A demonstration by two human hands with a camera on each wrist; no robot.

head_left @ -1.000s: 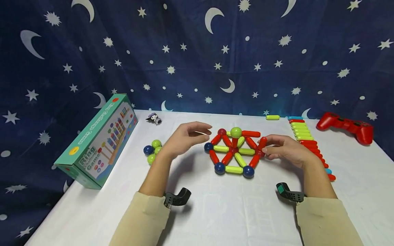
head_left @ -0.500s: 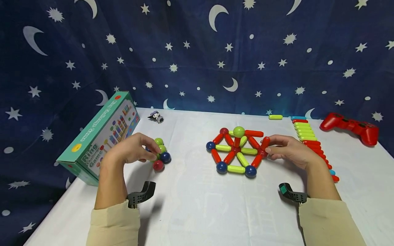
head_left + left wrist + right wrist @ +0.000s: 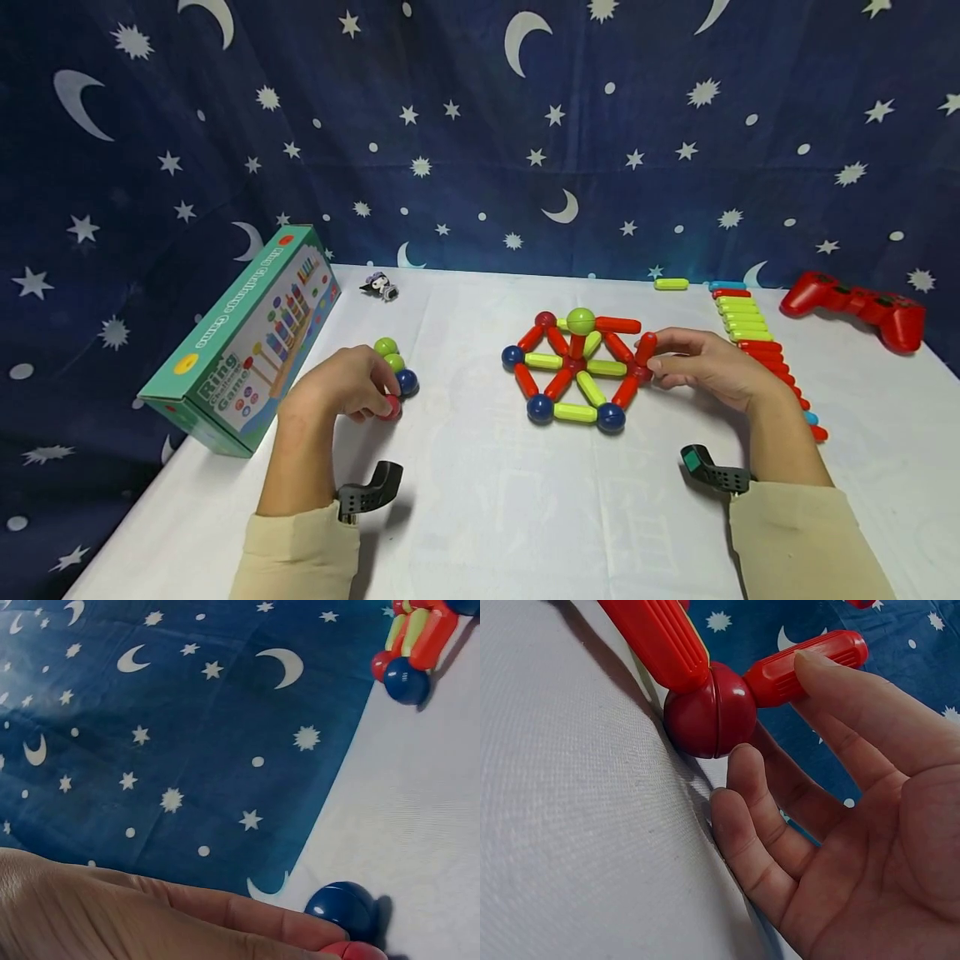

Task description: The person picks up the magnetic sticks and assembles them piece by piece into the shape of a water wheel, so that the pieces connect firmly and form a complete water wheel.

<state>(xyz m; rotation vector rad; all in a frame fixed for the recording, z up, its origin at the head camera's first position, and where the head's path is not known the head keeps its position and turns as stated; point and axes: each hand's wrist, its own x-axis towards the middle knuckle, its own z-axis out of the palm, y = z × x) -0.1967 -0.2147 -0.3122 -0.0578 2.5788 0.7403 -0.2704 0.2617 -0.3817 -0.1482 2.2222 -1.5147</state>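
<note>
My left hand (image 3: pixel 341 385) is over a small group of magnetic balls on the left, its thumb and fingertips pinching a red ball (image 3: pixel 391 407). Touching distance from it lies a blue ball (image 3: pixel 341 907), with green balls (image 3: pixel 386 347) behind. A flat wheel-like frame of magnetic rods and balls (image 3: pixel 574 366) lies mid-table; a green ball (image 3: pixel 581 321) tops an upright red rod at its centre. At the frame's right corner, my right hand (image 3: pixel 701 368) grips a red rod (image 3: pixel 776 679) between thumb and fingers. That rod sticks up from a dark red ball (image 3: pixel 709 712).
A row of red, green and blue rods (image 3: pixel 744 321) runs along the right, near a red game controller (image 3: pixel 855 308). One green rod (image 3: pixel 671 284) lies at the back. On the left stand a green game box (image 3: pixel 247 342) and a small figurine (image 3: pixel 379 287).
My left hand has left the frame's side and moved left to the ball group, then shifted slightly toward me onto the red ball. My right hand stays at the upright red rod.
</note>
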